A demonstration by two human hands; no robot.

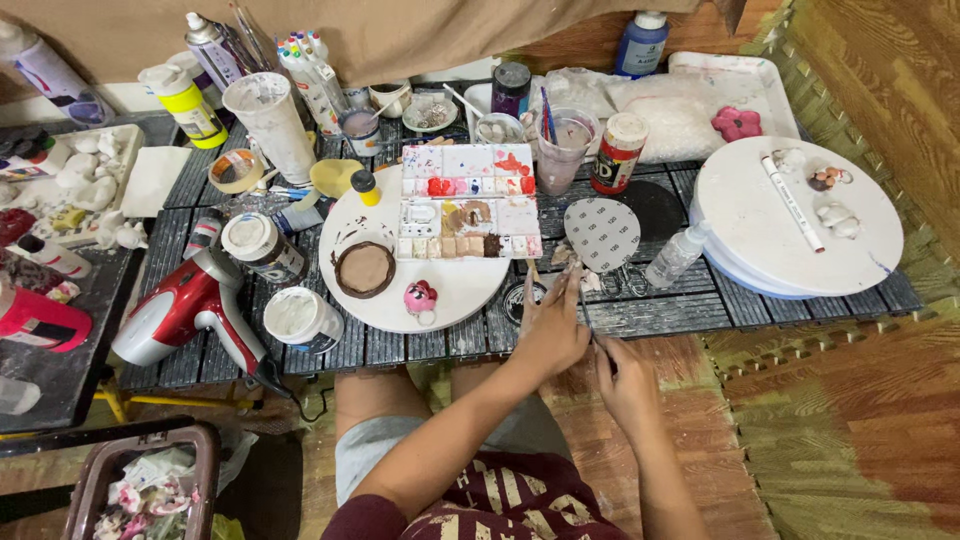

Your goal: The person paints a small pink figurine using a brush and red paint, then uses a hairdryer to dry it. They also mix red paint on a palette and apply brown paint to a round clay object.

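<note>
Small pale piece (590, 338) pinched between left hand (553, 335) and right hand (625, 378) at worktop (660, 310) edge; what it is cannot be told. Pink figure (421, 297) and brown disc (364, 268) seen finished on round board (470, 285). Palette (470, 200) wells part-filled with reds, tans. Cup (562, 150) holds murky water, brushes.
</note>
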